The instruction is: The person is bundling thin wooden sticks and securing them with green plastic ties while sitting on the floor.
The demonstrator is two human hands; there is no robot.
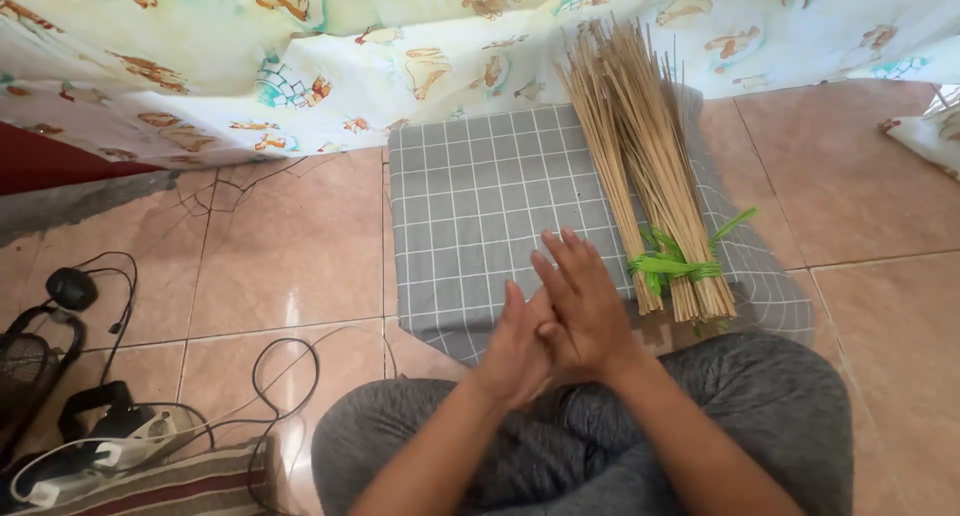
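Note:
My left hand and my right hand are pressed together palm to palm above my knees, fingers stretched out flat, with nothing visible between them. Just to the right of my right hand lies a bundle of thin tan sticks, tied near its lower end with a green strip. The bundle rests on a grey cloth with a white grid spread on the tiled floor. I sit cross-legged in grey trousers.
A pale curtain with printed animals hangs along the back. Black cables, a white power strip and a dark fan grille lie at the left. Pinkish floor tiles extend to the right.

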